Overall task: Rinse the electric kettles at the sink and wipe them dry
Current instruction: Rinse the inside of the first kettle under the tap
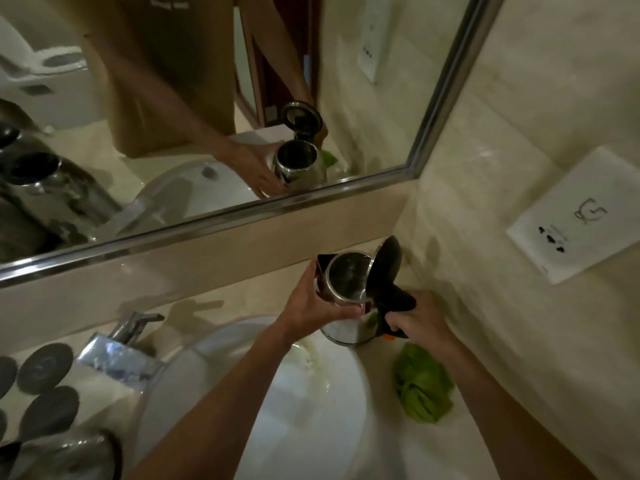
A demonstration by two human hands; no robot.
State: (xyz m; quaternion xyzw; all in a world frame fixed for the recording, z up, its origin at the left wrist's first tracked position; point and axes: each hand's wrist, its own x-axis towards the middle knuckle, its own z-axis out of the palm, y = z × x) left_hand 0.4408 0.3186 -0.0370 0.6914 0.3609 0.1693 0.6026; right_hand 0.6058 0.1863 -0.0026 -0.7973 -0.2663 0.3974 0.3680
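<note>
1. The sink (pixel 349 393) is a raised white bowl sitting on the tabletop (pixel 381 455), and the kettle (pixel 346 289) is held upright over its far right rim, partly above the tabletop. If the kettle tips from there, I reckon any water left inside lands on the tabletop, not in the bowl.
2. The kettle's steel body looks slick. The left hand (pixel 311 299) wraps around its side near the spout, and the right hand (pixel 412 317) grips the black handle (pixel 394 303). Wet steel could slide in that left hold, and a drop onto the hard rim could dent it.
3. The lid (pixel 384 268) stands wide open, leaning toward the wall. A knock against the mirror (pixel 242 209) frame could strain its hinge.
4. The green cloth (pixel 422 386) lies crumpled on the tabletop just right of the sink, below the right hand. Drips would soak it before it is needed for drying.
5. The tap (pixel 135 327) sits well to the left, so carrying the kettle across risks clipping it.
6. Dark round discs (pixel 45 368) and another steel kettle (pixel 65 455) crowd the left end; an elbow could nudge them.
</note>
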